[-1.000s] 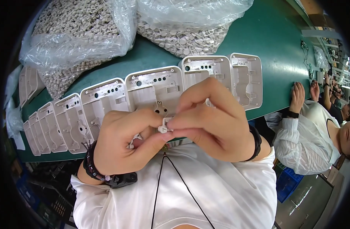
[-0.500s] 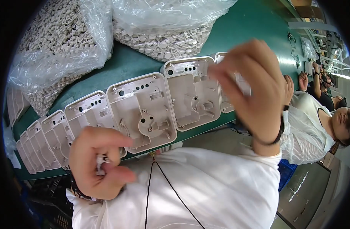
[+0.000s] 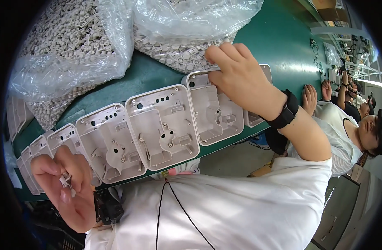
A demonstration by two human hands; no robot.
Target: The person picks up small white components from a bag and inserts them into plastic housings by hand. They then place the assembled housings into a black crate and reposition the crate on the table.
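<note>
My left hand (image 3: 66,183) is curled palm up at the lower left, holding a few small white plastic parts (image 3: 66,180). It hangs over the near edge of the row of housings. My right hand (image 3: 237,68) is over the upper part of a white plastic housing (image 3: 205,110). Its thumb and fingers are bent together near that housing's far rim; whatever is between them, if anything, is hidden. Beside it stands another open housing (image 3: 153,121) with round holes along its far side and moulded posts inside. Further left is a similar housing (image 3: 103,141).
Several more housings (image 3: 37,146) run left along the green table (image 3: 278,41). Behind them lie a clear plastic bag (image 3: 70,62) of small clips and another bag (image 3: 191,25) of white capped pieces. A seated person (image 3: 324,125) is at the right, one hand (image 3: 309,98) by the table.
My left hand has moved left and down with its parts. My right hand has moved left toward the far rim of the housing. The view has shifted slightly.
</note>
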